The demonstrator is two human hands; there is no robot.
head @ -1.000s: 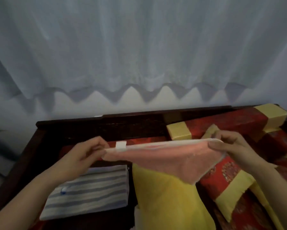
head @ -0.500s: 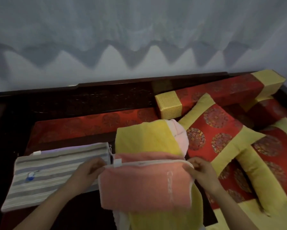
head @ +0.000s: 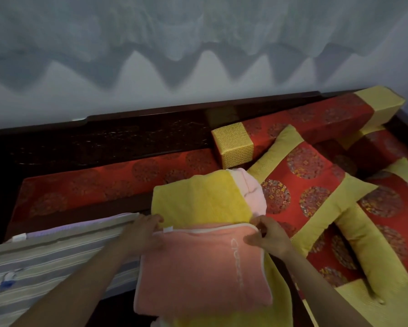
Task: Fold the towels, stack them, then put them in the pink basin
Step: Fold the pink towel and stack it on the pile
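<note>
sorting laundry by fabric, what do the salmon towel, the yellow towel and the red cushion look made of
Salmon towel: soft matte terry or microfibre, judging by its fuzzy nap and pale bound edge. Yellow towel: similar plush, matte pile. Red cushion: smooth woven brocade, probably satin-like, with a slight sheen and patterned medallions.

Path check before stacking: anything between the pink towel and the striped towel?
Nothing visible. Pink towel, held at its far corners by left hand and right hand, lies on the yellow towel beside the striped towel; only the left forearm crosses the latter.
</note>
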